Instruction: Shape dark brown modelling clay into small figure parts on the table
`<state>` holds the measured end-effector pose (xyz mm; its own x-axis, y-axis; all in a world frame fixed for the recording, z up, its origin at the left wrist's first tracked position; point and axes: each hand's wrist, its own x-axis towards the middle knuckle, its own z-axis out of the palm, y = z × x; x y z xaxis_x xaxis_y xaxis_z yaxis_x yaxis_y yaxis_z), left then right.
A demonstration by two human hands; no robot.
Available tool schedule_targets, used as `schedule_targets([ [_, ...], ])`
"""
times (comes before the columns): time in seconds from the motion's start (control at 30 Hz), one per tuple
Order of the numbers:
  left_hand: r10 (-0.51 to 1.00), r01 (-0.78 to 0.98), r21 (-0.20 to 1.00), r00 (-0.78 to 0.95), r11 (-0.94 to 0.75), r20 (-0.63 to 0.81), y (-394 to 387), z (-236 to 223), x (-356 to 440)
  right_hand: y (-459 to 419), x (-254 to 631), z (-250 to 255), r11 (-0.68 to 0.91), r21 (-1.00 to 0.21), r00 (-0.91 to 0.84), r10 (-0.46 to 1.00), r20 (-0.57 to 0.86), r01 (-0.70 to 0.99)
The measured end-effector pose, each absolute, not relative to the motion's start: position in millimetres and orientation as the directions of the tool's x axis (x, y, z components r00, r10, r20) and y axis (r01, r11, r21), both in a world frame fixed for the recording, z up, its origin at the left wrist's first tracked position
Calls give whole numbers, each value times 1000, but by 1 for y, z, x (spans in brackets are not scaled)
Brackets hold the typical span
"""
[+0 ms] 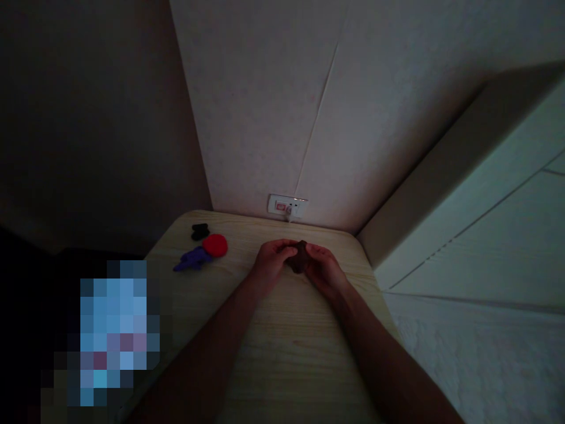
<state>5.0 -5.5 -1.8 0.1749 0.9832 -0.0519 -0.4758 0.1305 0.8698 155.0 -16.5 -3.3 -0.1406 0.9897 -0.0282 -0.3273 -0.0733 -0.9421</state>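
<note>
A dark brown lump [299, 259], which looks like modelling clay, is held between my two hands above the far half of the wooden table [282, 347]. My left hand [274, 259] grips it from the left, thumb on the near face. From the other side my right hand [326, 266] has its thumb and fingers closed on the same lump. To the left lie a round, flat red piece [215, 245], a purple, jagged-shaped piece [194, 258] touching it, and small black pieces [200, 231] just behind them.
A wall socket [288, 206] with a plug in it sits right behind the table's far edge. At the right stands a pale cabinet or bed frame [468, 212], with a light quilted surface [477, 353] below it. A pixelated bright patch covers the lower left. The room is dim.
</note>
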Motion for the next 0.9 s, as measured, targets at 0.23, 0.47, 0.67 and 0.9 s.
schedule_targets([
  [0.23,985,-182,979,128,-91,116,-5,-5,4,-17,156,-4,71,-984,-41,996,79,-162],
  [0.47,987,-181,980,118,-83,106,-5,-7,5,-18,153,-8,109,-987,-43,992,115,-117],
  [0.67,1000,-370,929,26,24,-16,-5,-4,11,-16,142,-16,76,-939,-4,997,82,-334],
  [0.9,999,-495,869,-37,14,-38,-3,-8,16,-16,139,-12,83,-885,90,995,46,-459],
])
